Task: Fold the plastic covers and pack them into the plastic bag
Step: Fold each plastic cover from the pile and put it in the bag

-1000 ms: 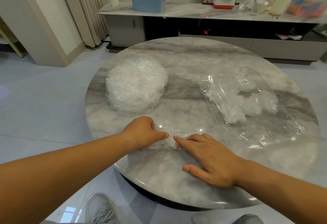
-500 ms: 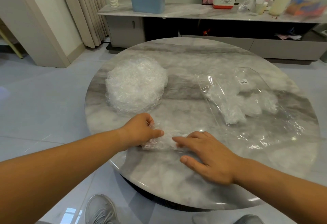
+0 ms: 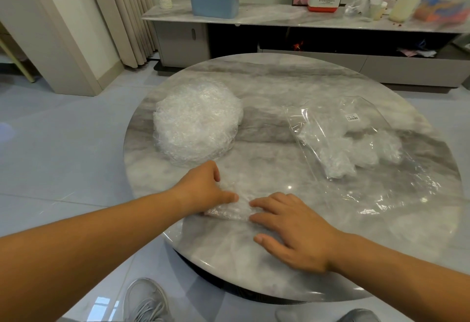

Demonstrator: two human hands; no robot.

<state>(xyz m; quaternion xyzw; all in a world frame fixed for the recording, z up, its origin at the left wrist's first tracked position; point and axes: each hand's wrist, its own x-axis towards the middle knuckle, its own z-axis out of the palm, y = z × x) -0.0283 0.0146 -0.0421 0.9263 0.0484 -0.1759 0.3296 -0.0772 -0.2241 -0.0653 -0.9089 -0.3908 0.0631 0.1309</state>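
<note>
Hands meet over one crumpled plastic cover (image 3: 229, 209) near the front edge of the round marble table (image 3: 292, 77). The left hand (image 3: 203, 189) has its grip curled on the cover's left end, thumb pressing the plastic against the fingers. The right hand (image 3: 292, 230) lies flat and spread, grip wide open, fingertips pressing the cover's right end down. A clear plastic bag (image 3: 356, 143) lies to the right on the table, well apart from the hands, with several bunched covers inside (its mouth cannot be made out). A round heap of loose covers (image 3: 195, 120) sits at the left, just beyond the left hand.
</note>
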